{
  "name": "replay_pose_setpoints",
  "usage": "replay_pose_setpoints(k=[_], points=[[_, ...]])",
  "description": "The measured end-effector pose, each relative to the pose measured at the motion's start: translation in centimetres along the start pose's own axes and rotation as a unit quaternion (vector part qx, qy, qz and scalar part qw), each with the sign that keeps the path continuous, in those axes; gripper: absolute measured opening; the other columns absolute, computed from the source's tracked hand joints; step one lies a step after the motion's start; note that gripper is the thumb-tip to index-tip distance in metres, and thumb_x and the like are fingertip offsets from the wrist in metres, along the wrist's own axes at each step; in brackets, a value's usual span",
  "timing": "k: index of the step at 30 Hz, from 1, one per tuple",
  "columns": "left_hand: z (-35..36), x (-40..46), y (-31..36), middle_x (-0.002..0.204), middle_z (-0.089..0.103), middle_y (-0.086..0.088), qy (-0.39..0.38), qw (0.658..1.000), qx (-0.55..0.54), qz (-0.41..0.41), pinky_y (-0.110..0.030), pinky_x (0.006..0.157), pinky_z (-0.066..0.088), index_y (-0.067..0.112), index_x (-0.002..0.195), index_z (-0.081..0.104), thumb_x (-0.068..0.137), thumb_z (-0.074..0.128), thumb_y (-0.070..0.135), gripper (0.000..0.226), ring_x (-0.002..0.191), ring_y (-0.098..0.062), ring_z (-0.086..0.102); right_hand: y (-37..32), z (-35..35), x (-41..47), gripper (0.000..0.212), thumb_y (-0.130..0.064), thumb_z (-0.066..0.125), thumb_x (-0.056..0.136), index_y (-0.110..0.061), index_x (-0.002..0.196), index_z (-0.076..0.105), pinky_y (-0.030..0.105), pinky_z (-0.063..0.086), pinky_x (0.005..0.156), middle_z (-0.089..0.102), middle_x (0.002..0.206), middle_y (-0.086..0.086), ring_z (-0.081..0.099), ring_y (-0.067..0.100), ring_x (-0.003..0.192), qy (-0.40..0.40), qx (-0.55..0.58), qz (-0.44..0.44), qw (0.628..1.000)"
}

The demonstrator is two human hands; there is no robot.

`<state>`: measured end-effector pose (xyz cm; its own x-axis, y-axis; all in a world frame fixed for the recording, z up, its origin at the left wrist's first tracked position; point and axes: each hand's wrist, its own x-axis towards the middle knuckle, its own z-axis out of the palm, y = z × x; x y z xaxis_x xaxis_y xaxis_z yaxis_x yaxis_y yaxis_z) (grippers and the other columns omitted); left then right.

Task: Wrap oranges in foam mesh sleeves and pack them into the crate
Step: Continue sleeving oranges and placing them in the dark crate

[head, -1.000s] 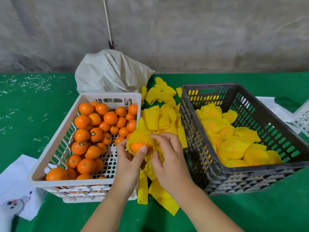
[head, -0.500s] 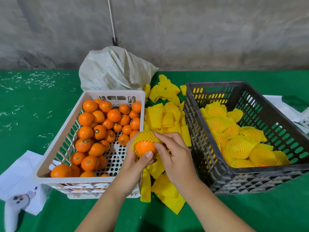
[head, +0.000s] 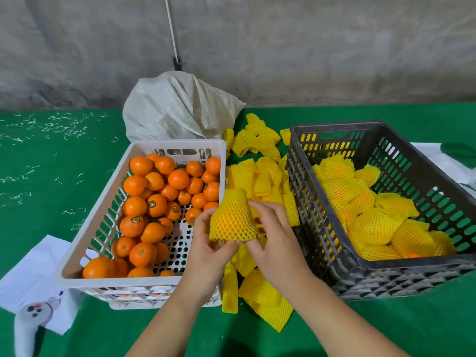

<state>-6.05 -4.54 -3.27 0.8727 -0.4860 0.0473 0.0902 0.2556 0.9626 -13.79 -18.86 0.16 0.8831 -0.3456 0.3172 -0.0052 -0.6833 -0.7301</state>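
An orange wrapped in a yellow foam mesh sleeve (head: 233, 220) sits between my two hands above the gap between the crates. My left hand (head: 208, 251) grips it from the left and below. My right hand (head: 275, 243) pinches the sleeve's right edge. The orange shows only through the mesh holes. A white crate (head: 103, 210) on the left holds several bare oranges (head: 154, 204). On the right, a dark grey crate (head: 332, 243) holds several wrapped oranges (head: 373, 222).
Loose yellow sleeves (head: 260, 176) lie piled between the crates and under my hands. A white woven sack (head: 180, 106) stands behind the white crate. Paper sheets (head: 33, 276) and a white controller (head: 25, 323) lie at the front left on the green cloth.
The sleeve has been pulled down over the orange, which showed bare at its lower end before. Both hands have stayed on it, in the same place.
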Motion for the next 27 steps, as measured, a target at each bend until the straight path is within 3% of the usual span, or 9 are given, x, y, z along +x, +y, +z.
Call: replay_pose_setpoints(k=[2,5,9,12,15,18,21,24,27], points=[[-0.2,-0.2,0.1,0.123,0.066,0.001,-0.027,0.999,0.040,0.015,-0.033,0.088,0.060,0.042,0.144,0.049,0.083,0.078,0.008,0.076,0.108,-0.021,0.068,-0.2,0.6,-0.5,0.064,-0.012,0.053,0.095,-0.023,0.156,0.039,0.037,0.049,0.106,0.040,0.149,-0.006,0.045,0.013,0.133,-0.014,-0.003,-0.023,1.000],[0.1,-0.3,0.1,0.122,0.068,0.004,-0.006,0.999,0.042,0.032,-0.029,0.087,0.059,0.044,0.143,0.051,0.084,0.077,0.003,0.076,0.109,-0.019,0.069,-0.2,1.0,-1.3,0.050,-0.017,0.042,0.099,-0.018,0.148,0.052,0.028,0.052,0.096,0.053,0.138,0.001,0.053,0.011,0.121,0.067,-0.001,-0.070,0.995],[0.6,-0.4,-0.1,0.117,0.071,0.004,0.064,0.996,0.045,0.053,-0.025,0.082,0.059,0.050,0.133,0.054,0.083,0.080,0.003,0.073,0.102,-0.017,0.072,0.2,2.5,-2.6,0.039,-0.019,0.045,0.104,-0.014,0.139,0.062,0.032,0.056,0.085,0.054,0.122,0.000,0.060,0.014,0.109,0.110,0.023,-0.113,0.987],[0.7,-0.4,-0.2,0.114,0.071,0.000,0.094,0.993,0.044,0.056,-0.028,0.080,0.060,0.049,0.130,0.054,0.077,0.085,0.019,0.069,0.099,-0.019,0.072,0.2,2.8,-3.0,0.038,-0.028,0.043,0.109,-0.015,0.137,0.064,0.025,0.054,0.082,0.052,0.116,-0.003,0.058,0.007,0.104,0.116,0.062,-0.099,0.986],[0.7,-0.5,0.0,0.116,0.070,0.004,0.090,0.993,0.065,0.050,-0.028,0.081,0.060,0.049,0.131,0.051,0.074,0.086,0.023,0.072,0.101,-0.019,0.071,0.1,2.5,-2.6,0.032,-0.020,0.052,0.104,-0.015,0.131,0.068,0.017,0.049,0.083,0.053,0.112,-0.005,0.057,0.004,0.099,0.134,0.059,-0.105,0.984],[-0.1,-0.6,0.0,0.129,0.067,0.008,0.003,0.997,0.068,0.027,-0.029,0.091,0.058,0.043,0.149,0.039,0.083,0.078,0.006,0.084,0.116,-0.019,0.069,-0.2,2.6,-2.4,0.034,-0.013,0.056,0.091,-0.019,0.124,0.061,0.019,0.047,0.090,0.048,0.118,-0.009,0.054,0.007,0.109,0.112,0.062,-0.055,0.990],[-0.6,-0.6,0.0,0.136,0.065,-0.005,-0.044,0.996,0.079,0.009,-0.038,0.096,0.059,0.037,0.156,0.036,0.092,0.069,-0.008,0.084,0.116,-0.027,0.069,0.2,2.5,-2.2,0.025,0.001,0.061,0.080,-0.010,0.102,0.057,0.021,0.043,0.083,0.046,0.106,-0.006,0.048,0.006,0.098,0.101,0.052,-0.024,0.993],[0.4,-0.7,0.3,0.135,0.064,0.002,0.001,0.993,0.107,0.045,-0.030,0.086,0.059,0.038,0.149,0.043,0.092,0.069,-0.013,0.081,0.111,-0.020,0.070,0.1,1.9,-1.9,0.022,0.005,0.066,0.081,-0.011,0.092,0.055,0.027,0.045,0.079,0.047,0.097,-0.005,0.049,0.010,0.091,0.044,0.056,0.010,0.997],[0.5,-0.6,0.0,0.141,0.059,0.005,0.053,0.992,0.095,0.070,-0.026,0.089,0.058,0.049,0.143,0.046,0.090,0.075,-0.007,0.082,0.119,-0.016,0.067,-1.4,0.6,-2.0,0.019,-0.022,0.067,0.079,-0.023,0.093,0.054,0.021,0.045,0.080,0.052,0.095,-0.007,0.054,0.013,0.092,-0.036,0.218,0.139,0.965]])
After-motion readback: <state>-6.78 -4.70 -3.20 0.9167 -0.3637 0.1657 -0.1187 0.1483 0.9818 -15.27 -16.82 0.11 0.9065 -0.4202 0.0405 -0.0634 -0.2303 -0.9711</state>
